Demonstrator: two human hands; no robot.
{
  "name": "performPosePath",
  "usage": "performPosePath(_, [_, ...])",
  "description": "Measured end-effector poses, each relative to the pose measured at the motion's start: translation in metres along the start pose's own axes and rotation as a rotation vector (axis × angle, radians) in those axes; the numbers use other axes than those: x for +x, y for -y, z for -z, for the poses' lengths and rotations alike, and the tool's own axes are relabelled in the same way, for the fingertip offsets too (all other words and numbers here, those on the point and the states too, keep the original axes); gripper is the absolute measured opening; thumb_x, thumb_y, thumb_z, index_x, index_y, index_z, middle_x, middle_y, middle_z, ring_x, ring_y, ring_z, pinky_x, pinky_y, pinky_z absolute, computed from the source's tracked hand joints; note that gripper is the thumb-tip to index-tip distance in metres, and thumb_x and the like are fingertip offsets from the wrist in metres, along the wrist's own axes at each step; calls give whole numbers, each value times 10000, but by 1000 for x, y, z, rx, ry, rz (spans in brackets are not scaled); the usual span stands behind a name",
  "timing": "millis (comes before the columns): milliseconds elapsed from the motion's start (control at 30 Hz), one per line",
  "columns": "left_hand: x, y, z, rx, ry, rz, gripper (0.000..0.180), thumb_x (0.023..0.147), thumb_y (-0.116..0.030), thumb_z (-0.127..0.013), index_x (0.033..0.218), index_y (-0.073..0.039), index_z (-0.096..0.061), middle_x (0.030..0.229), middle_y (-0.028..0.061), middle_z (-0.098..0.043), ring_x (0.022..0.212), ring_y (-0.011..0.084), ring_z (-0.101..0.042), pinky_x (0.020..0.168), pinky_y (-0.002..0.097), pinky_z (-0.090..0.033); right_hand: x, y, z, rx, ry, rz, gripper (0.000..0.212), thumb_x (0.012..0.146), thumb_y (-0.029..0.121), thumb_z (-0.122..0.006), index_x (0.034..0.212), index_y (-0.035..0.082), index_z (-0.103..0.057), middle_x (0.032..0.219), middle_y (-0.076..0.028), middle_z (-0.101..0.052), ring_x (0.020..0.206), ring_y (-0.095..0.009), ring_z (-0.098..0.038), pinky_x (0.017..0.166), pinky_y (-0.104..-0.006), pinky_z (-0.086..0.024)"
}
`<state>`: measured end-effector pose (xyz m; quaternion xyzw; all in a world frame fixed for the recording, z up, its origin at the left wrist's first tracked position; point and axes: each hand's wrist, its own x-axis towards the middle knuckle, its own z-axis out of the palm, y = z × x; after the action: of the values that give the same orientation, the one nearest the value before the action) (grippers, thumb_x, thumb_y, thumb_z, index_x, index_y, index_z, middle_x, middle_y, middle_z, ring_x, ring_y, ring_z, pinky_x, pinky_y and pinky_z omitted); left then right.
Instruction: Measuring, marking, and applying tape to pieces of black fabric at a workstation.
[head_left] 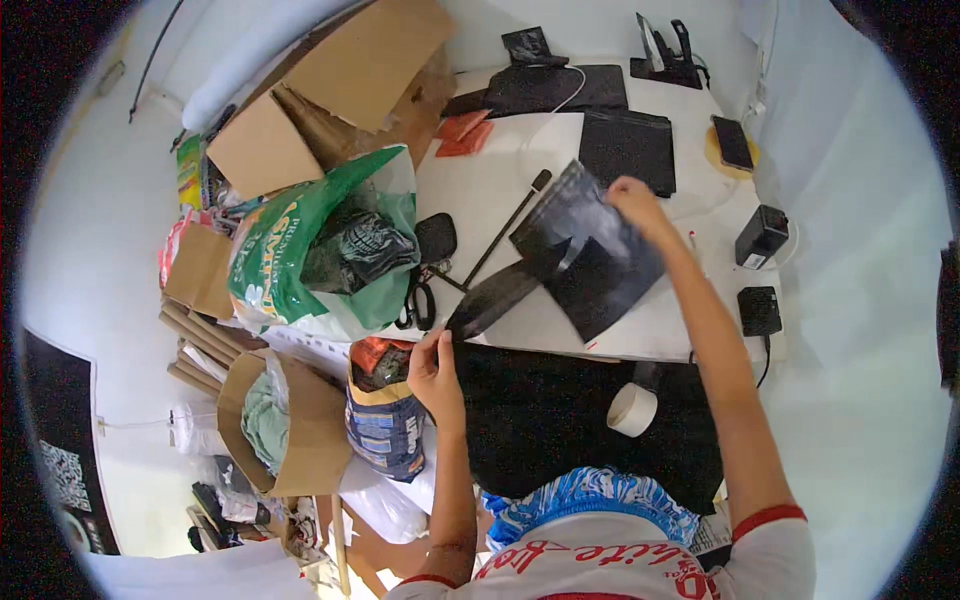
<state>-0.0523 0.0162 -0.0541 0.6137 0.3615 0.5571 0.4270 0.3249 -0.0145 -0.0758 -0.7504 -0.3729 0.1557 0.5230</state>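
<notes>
A glossy black plastic bag (pixel 600 265) hangs tilted over the white table, its surface creased and shiny. My right hand (pixel 638 207) is closed on its upper right edge. From the bag's left side a narrow dark plastic strip (pixel 490 300) runs down and left to my left hand (pixel 437 375), which pinches the end. Whether strip and bag are one piece, I cannot tell. Just left of the strip lie black scissors (pixel 423 305), and a thin black rod with a crossbar (pixel 508 228) rests behind it.
At left stand a green and white sack (pixel 270 250) of dark plastic and a large cardboard box (pixel 370 65). Black plastic sheets (pixel 627 150) lie at the back, near orange pieces (pixel 463 135). A phone (pixel 733 142) on a tape roll and a tape roll (pixel 632 410) sit right and near.
</notes>
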Motion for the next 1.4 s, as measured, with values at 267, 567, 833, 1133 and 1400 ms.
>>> performPosePath(267, [-40, 40, -37, 331, 336, -490, 93, 783, 3, -644, 867, -37, -634, 931, 105, -653, 870, 240, -627, 891, 398, -459, 132, -115, 84, -157, -275, -111, 187, 777, 141, -607, 863, -24, -633, 814, -100, -627, 787, -204, -575, 722, -318, -445])
performPosePath(567, [-53, 63, -45, 380, 565, -434, 150, 780, 11, -643, 914, -52, -626, 997, 90, -658, 963, 226, -629, 959, 435, -426, 66, -68, 23, -432, -958, 412, 322, 803, 245, -578, 879, -67, -599, 798, -234, -631, 819, -424, -596, 751, -435, -480])
performPosePath(833, [-59, 66, -54, 231, 479, -330, 110, 798, 48, -604, 889, -10, -627, 969, 117, -672, 973, 232, -638, 954, 450, -428, -105, -13, 2, 244, 315, -721, 514, 799, 478, -634, 817, -34, -593, 693, -129, -622, 488, -169, -576, 485, -291, -502])
performPosePath(1133, [-95, 31, -20, 314, 727, -451, 156, 741, 8, -664, 879, -62, -652, 1049, 108, -651, 1078, 267, -576, 983, 449, -390, -147, -14, -24, 457, 110, -479, 291, 799, 258, -674, 890, -8, -601, 733, -19, -563, 597, -95, -524, 526, -226, -429])
performPosePath(1400, [-93, -38, 5, 356, 582, -373, 150, 792, 14, -592, 923, -18, -657, 956, 120, -652, 932, 268, -601, 892, 383, -441, -223, 30, -36, 658, -13, -400, 112, 832, 89, -637, 882, -11, -632, 717, 3, -607, 620, -57, -510, 543, -196, -388])
